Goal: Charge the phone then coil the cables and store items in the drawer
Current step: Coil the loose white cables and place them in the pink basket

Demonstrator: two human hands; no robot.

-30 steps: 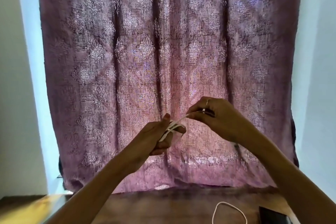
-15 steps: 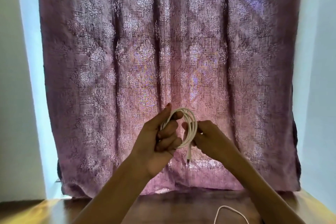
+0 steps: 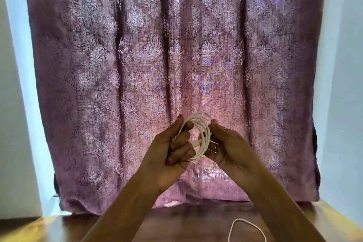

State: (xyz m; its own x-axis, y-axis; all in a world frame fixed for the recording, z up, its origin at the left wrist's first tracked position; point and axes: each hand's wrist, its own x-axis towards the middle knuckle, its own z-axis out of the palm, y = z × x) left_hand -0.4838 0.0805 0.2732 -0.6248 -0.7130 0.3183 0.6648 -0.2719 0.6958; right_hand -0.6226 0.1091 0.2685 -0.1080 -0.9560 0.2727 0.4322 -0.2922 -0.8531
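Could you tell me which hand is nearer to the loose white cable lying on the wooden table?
Right. The right hand is raised almost directly above the loose cable on the table; the left hand sits further left. Both hold the coiled cable.

Both forearms rise from the lower edge of the view and converge at centre. The left hand [image 3: 174,149] is held palm-up, fingers curled inward, thumb extended upward, gripping the left side of the coiled cable [image 3: 202,135]. The right hand [image 3: 225,147] is just beside it, palm facing left, fingers curled around the coil's right side. A ring is visible on one right finger.
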